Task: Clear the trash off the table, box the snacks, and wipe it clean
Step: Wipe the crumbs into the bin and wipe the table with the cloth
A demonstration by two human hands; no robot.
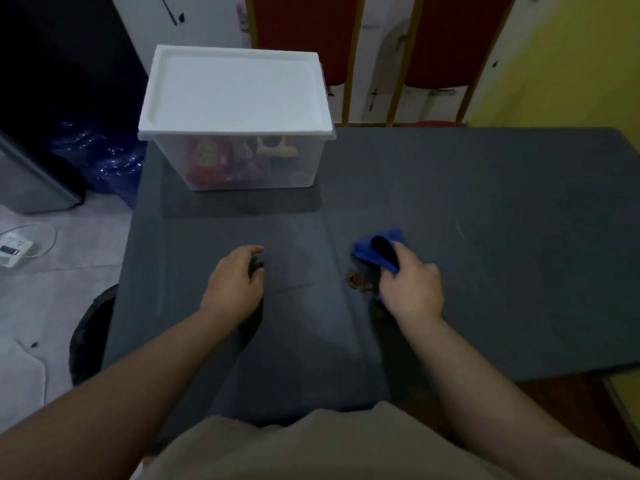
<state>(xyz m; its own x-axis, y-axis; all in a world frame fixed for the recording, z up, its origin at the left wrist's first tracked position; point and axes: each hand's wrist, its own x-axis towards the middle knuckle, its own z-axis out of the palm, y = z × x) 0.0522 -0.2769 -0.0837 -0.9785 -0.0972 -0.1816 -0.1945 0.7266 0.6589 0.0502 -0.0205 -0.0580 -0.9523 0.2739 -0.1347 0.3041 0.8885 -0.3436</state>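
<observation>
A clear plastic box with a white lid stands at the table's far left; colourful snack packets show through its wall. My right hand grips a blue cloth pressed on the dark grey table. A small pile of brown crumbs lies just left of that hand. My left hand rests on the table near the middle, fingers curled, with nothing visible in it.
A black bin sits on the floor beside the table's left edge. Two red chairs stand behind the table. A blue bag and a white device with a cable lie on the floor at left.
</observation>
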